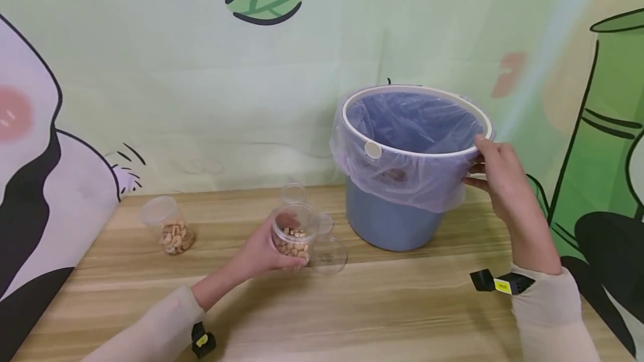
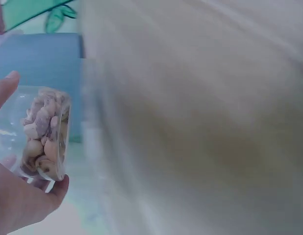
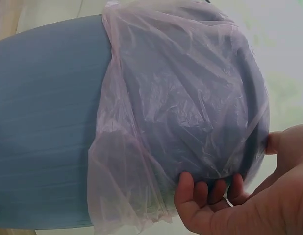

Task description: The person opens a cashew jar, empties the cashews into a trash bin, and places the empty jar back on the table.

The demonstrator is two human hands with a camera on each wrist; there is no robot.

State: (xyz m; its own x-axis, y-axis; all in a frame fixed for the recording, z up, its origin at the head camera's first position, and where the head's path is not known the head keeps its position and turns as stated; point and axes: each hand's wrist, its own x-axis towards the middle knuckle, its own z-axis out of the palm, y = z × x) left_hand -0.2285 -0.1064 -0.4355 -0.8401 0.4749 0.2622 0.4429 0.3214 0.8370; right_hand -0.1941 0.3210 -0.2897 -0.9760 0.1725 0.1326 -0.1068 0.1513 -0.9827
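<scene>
My left hand (image 1: 269, 250) grips a clear plastic jar (image 1: 297, 219), with thumb and fingers around its sides. Pale nuts (image 2: 46, 134) fill the lower part of this jar, and no lid covers its mouth. On the right, a blue trash bin (image 1: 387, 225) stands upright with a white rim ring (image 1: 417, 153) and a thin pinkish bag folded over its edge. My right hand (image 1: 505, 180) holds the bin's rim, thumb on top and fingers curled against the bagged outside wall. The bin's bottom inside is hidden.
A second clear jar (image 1: 166, 225), partly filled with cashews, stands to the left. Clear round lids (image 1: 329, 255) lie right of the held jar, and another clear round piece (image 1: 293, 191) is behind it. A printed cloth (image 1: 226, 99) hangs behind the wooden table (image 1: 352, 317).
</scene>
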